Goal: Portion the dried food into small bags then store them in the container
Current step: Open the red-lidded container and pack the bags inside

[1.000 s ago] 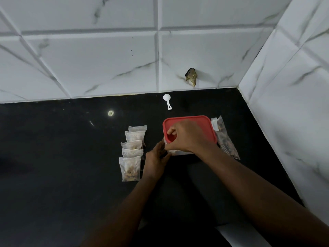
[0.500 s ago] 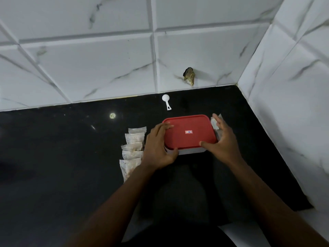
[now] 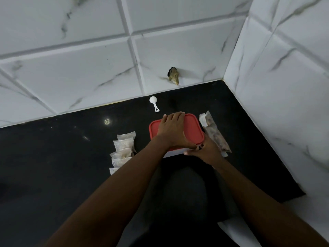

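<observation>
A white container with a red lid [image 3: 193,130] sits on the black counter. My left hand [image 3: 171,130] lies flat on top of the lid, fingers straight and reaching its far edge. My right hand [image 3: 204,151] is at the container's near right corner, with its fingers curled against the lid's edge. Several small filled bags [image 3: 123,149] lie in an overlapping row to the left of the container; my left forearm hides the nearest one. A larger bag of dried food [image 3: 214,133] lies along the container's right side.
A white measuring scoop [image 3: 154,103] lies behind the container near the back wall. Tiled walls close off the back and right of the counter [image 3: 53,166]. A damaged spot [image 3: 173,77] marks the back wall tile.
My left hand has moved from the lid's left edge onto the top of the lid. My right hand has shifted from the right side to the near right corner.
</observation>
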The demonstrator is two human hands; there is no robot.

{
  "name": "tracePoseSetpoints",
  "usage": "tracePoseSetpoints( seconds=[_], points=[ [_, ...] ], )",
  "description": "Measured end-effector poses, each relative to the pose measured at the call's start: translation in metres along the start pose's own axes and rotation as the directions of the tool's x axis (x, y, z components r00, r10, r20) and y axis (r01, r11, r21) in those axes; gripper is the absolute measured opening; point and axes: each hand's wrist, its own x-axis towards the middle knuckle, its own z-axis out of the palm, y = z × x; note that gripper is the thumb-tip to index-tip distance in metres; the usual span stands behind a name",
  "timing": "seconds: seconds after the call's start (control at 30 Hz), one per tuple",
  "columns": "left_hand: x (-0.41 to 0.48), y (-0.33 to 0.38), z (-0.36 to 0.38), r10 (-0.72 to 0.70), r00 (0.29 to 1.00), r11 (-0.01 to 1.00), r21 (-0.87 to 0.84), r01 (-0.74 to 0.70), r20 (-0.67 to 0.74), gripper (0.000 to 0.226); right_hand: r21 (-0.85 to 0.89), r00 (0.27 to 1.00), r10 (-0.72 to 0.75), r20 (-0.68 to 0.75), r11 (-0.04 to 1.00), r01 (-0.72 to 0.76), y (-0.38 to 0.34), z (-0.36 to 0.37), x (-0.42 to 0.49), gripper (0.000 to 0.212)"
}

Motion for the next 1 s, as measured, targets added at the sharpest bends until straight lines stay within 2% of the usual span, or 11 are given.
tracePoseSetpoints(
  seconds=[0.1, 0.2, 0.3, 0.33, 0.37, 0.43, 0.5, 0.53, 0.57, 0.77, 1.0],
  points=[
    [0.006, 0.014, -0.001, -0.048, 0.999, 0.997, 0.065, 0.047, 0.023, 0.146, -0.055, 0.961, 0.124, -0.247, 0.988, -0.141, 0.001, 0.002, -0.015, 0.099],
    [0.011, 0.023, 0.0, -0.082, 0.996, 0.991, 0.112, 0.077, 0.04, 0.148, 0.212, 0.997, 0.031, 0.077, 0.976, -0.047, -0.01, -0.008, -0.023, 0.062],
    [0.013, 0.023, 0.0, -0.089, 0.995, 0.99, 0.115, 0.083, 0.045, 0.148, -0.013, 0.971, 0.078, -0.225, 0.996, -0.083, 0.035, 0.004, -0.011, 0.033],
    [0.013, 0.022, -0.001, -0.088, 0.995, 0.991, 0.103, 0.082, 0.054, 0.148, -0.126, 0.885, 0.301, -0.355, 0.923, -0.364, 0.029, 0.026, 0.008, 0.015],
    [0.014, 0.021, -0.004, -0.087, 0.994, 0.993, 0.089, 0.08, 0.068, 0.147, -0.24, 0.681, 0.369, -0.633, 0.743, -0.625, 0.025, 0.057, 0.036, 0.022],
    [0.016, 0.019, -0.011, -0.083, 0.992, 0.995, 0.07, 0.076, 0.097, 0.143, -0.304, 0.531, 0.294, -0.795, 0.564, -0.767, 0.025, 0.068, 0.055, 0.035],
    [0.019, 0.016, -0.02, -0.084, 0.989, 0.996, 0.044, 0.079, 0.125, 0.135, -0.23, 0.828, 0.365, -0.425, 0.841, -0.489, 0.034, 0.021, 0.007, 0.016],
    [0.02, 0.015, -0.025, -0.085, 0.986, 0.996, 0.024, 0.082, 0.146, 0.13, -0.088, 0.964, 0.179, -0.198, 0.976, -0.199, 0.038, -0.001, -0.01, 0.026],
    [0.022, 0.013, -0.029, -0.087, 0.981, 0.996, 0.008, 0.087, 0.172, 0.125, 0.087, 0.996, 0.082, -0.037, 0.993, -0.079, 0.014, -0.005, -0.017, 0.04],
    [0.033, 0.004, -0.053, -0.072, 0.942, 0.987, -0.113, 0.115, 0.328, 0.104, 0.045, 0.991, 0.127, -0.044, 0.991, -0.125, -0.009, -0.008, -0.014, 0.076],
    [0.041, -0.008, -0.066, -0.018, 0.915, 0.951, -0.277, 0.141, 0.402, 0.098, 0.069, 0.981, 0.192, -0.041, 0.98, -0.189, -0.011, -0.007, -0.012, 0.085]
  ],
)
